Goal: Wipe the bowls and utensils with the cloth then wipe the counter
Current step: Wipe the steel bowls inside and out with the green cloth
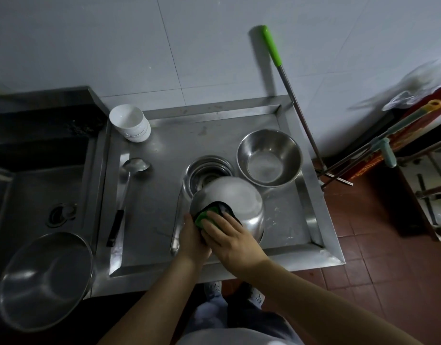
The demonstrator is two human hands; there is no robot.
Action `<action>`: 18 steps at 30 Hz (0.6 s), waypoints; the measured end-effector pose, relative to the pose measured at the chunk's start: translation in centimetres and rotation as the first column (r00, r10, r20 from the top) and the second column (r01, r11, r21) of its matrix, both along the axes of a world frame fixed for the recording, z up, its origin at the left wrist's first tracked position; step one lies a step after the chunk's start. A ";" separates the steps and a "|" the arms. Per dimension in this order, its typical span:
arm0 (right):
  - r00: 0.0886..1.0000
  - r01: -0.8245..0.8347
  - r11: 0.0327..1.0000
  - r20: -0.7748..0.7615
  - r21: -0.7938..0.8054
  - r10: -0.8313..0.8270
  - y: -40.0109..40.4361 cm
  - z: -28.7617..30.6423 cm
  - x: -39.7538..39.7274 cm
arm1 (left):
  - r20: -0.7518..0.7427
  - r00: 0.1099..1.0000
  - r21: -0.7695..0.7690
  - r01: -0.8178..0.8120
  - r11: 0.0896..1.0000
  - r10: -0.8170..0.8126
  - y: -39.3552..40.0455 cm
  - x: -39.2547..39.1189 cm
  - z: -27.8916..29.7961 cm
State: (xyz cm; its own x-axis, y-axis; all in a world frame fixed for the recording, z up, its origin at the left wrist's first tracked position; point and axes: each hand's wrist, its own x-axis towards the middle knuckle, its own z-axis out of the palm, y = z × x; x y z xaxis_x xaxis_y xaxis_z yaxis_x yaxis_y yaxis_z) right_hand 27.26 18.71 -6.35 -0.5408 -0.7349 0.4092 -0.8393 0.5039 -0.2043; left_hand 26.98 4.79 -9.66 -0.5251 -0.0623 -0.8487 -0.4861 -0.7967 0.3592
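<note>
A person stands at a steel counter with a raised rim. The left hand grips the near edge of a steel bowl, held tilted near the counter's front edge, its outside facing up. The right hand presses a green and dark cloth against the bowl's outer wall, fingers laid fairly flat on the cloth. Just behind the bowl stands a stack of steel bowls, and beside that, toward the right edge, a wide steel bowl. White bowls are stacked at the back left corner. A ladle lies along the left edge. A sink adjoins the counter's left side, with a large basin at its front.
</note>
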 end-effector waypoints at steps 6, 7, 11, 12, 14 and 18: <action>0.988 -0.130 0.991 -0.085 -0.030 0.127 2.7 0.9 0.0 | -0.119 0.993 0.140 0.035 0.990 -0.018 -1.4 -1.8 1.4; 0.985 -0.144 0.989 -0.105 -0.034 0.140 3.1 1.3 -0.1 | -0.123 0.992 0.166 0.055 0.985 -0.034 -1.4 -2.1 2.0; 0.973 -0.186 0.982 -0.148 -0.031 0.179 4.5 2.5 -0.7 | -0.139 0.989 0.262 0.076 0.962 -0.041 -1.7 -2.2 3.6; 0.971 -0.190 0.981 -0.157 -0.032 0.183 4.8 2.7 -0.9 | -0.136 0.990 0.282 0.085 0.956 -0.048 -1.9 -2.2 3.7; 0.967 -0.201 0.979 -0.166 -0.030 0.193 5.2 3.0 -1.3 | -0.117 0.991 0.332 0.092 0.939 -0.056 -2.3 -2.3 3.6; 0.970 -0.194 0.979 -0.161 -0.062 0.182 5.7 3.3 -1.6 | -0.117 0.989 0.286 0.123 0.950 -0.093 -3.0 -2.4 3.2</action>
State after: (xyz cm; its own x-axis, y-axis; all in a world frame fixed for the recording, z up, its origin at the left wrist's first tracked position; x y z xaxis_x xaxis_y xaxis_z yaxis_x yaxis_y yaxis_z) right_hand 25.62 24.42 -3.09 -0.3220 -0.7805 0.5359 -0.9418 0.3217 -0.0973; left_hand 24.55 1.81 -6.46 -0.5985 0.2416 -0.7638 -0.5484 -0.8186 0.1708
